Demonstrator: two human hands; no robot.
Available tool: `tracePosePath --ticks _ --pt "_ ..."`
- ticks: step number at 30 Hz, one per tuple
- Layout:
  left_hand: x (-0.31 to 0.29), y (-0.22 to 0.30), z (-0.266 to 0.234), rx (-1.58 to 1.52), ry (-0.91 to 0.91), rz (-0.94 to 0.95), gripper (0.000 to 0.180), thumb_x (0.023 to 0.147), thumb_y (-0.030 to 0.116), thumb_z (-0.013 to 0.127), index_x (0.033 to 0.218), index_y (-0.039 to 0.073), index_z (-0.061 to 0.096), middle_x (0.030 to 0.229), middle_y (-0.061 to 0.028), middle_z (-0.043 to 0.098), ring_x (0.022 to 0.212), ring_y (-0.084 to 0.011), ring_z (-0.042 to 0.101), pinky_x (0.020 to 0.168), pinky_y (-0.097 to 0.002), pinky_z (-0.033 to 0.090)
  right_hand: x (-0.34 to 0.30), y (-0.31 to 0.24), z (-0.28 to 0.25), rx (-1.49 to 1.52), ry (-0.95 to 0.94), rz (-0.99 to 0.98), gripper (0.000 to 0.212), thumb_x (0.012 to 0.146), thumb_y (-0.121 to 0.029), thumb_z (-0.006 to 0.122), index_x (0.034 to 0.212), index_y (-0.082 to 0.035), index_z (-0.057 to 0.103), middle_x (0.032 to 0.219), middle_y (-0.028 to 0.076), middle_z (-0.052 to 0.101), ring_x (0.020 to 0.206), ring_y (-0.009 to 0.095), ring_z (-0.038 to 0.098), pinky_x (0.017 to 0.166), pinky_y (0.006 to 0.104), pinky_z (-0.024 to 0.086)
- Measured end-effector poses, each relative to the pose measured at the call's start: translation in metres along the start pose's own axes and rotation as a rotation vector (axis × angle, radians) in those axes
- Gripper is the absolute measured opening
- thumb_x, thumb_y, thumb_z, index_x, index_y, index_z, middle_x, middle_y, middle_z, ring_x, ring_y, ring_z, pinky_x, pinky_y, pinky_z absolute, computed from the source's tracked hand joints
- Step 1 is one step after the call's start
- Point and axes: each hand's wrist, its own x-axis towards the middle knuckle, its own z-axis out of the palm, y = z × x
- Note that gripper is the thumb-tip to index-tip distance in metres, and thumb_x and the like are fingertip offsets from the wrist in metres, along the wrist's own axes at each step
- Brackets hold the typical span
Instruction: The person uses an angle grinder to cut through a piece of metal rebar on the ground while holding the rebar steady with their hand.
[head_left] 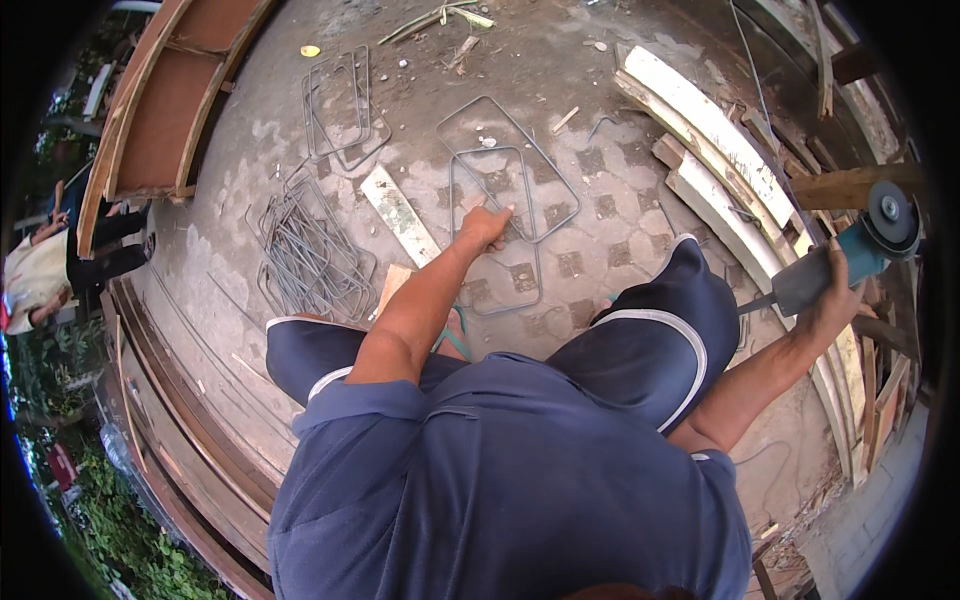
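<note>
My right hand (838, 285) grips an angle grinder (822, 272) with a grey and teal body, held out to the right; its disc (893, 212) faces up and away from me. In front of me my left hand (486, 229) reaches down, fingers closed at the bar of a large bent steel stirrup (558, 175) lying on the ground. A second rectangular stirrup (537, 275) overlaps it, just below the hand. To the left lies a tangled pile of steel stirrups (310, 250), with a few more stirrups (345, 110) beyond it.
A flat board (398, 215) lies left of my left hand. Curved pale timber pieces (705, 130) line the right side. At the upper left stands a wooden frame (165, 105). Another person (45, 265) is at the far left. Long rods (200, 320) lie along the left ground.
</note>
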Motion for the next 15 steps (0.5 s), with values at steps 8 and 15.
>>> tracePosePath --ticks 8,15 --pt "-0.007 -0.013 -0.021 1.141 0.409 0.919 0.021 0.091 0.022 0.065 0.108 0.015 0.075 0.15 -0.013 0.048 0.145 -0.0304 0.04 0.117 -0.0562 0.033 -0.004 0.003 0.001 -0.02 -0.047 0.003 0.031 0.09 -0.012 0.075 0.115 0.004 0.065 0.094 0.01 0.071 0.078 0.017 0.069 0.071 0.029 0.055" --pt "-0.043 0.074 -0.043 1.085 0.111 1.262 0.025 0.096 0.029 0.067 0.118 0.017 0.068 0.102 -0.0097 0.068 0.105 -0.0319 0.065 0.104 -0.0495 0.046 -0.009 -0.003 0.004 0.008 -0.04 0.051 0.042 0.081 -0.012 0.079 0.115 0.005 0.061 0.093 0.012 0.069 0.073 0.016 0.067 0.065 0.0283 0.054"
